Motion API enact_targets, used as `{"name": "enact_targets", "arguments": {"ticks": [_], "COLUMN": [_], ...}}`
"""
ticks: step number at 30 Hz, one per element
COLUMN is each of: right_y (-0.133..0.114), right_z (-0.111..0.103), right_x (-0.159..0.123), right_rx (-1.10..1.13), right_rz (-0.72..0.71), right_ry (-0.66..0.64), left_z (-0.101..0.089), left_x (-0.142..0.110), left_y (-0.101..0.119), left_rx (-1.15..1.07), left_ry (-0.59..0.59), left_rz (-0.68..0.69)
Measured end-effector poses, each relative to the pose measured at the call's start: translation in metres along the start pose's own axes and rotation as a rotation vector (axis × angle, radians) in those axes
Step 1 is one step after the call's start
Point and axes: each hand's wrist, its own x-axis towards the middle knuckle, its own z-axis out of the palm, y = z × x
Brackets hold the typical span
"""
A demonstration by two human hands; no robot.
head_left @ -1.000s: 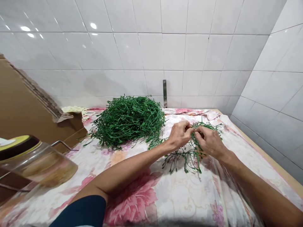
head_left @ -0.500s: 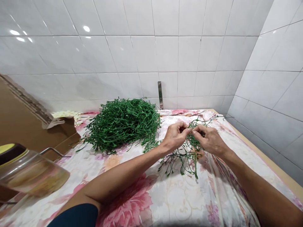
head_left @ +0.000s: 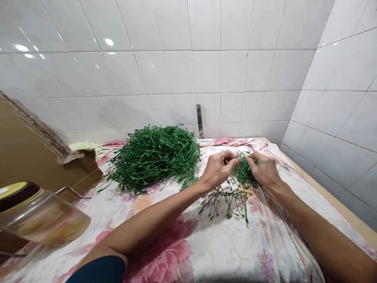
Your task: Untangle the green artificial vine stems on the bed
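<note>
A large heap of thin green artificial plant stems [head_left: 154, 159] lies tangled on the floral cloth, to the left of my hands. My right hand [head_left: 263, 169] grips a dense green bunch of the same stems [head_left: 243, 173]. My left hand [head_left: 219, 171] is right beside that bunch, its fingers curled and pinching at strands near the bunch's left side. Looser dark-green strands [head_left: 226, 202] hang from the bunch and spread over the cloth below my hands. The heap and my left wrist are close but apart.
A floral cloth [head_left: 224, 243] covers the table, whose wooden edge [head_left: 330, 192] runs along the right. White tiles rise behind, with a metal bracket [head_left: 199, 121] on the wall. A glass jar with a yellow lid [head_left: 38, 214] sits at lower left, near brown cardboard [head_left: 35, 157].
The strands that stretched toward the upper right are now gathered into a tighter bunch under my right hand. My hands have moved apart slightly. The view has shifted a little.
</note>
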Motion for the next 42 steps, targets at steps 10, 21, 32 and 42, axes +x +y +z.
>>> {"name": "enact_targets", "arguments": {"ticks": [10, 21, 32, 42], "right_y": [0.020, -0.007, 0.029, -0.013], "right_z": [-0.011, 0.010, 0.011, -0.012], "right_x": [0.009, -0.019, 0.001, 0.000], "right_rx": [-0.202, -0.483, -0.581, 0.035], "right_rz": [-0.264, -0.475, -0.338, -0.384], "right_ry": [0.121, -0.405, -0.303, 0.121], "left_z": [-0.049, -0.054, -0.044, -0.029], "left_x": [0.033, 0.035, 0.031, 0.028], "left_y": [0.001, 0.010, 0.008, -0.010], "left_rx": [-0.397, -0.523, -0.547, -0.488], "left_ry": [0.039, 0.145, 0.077, 0.049], "left_rz": [-0.475, -0.497, -0.578, -0.509]}}
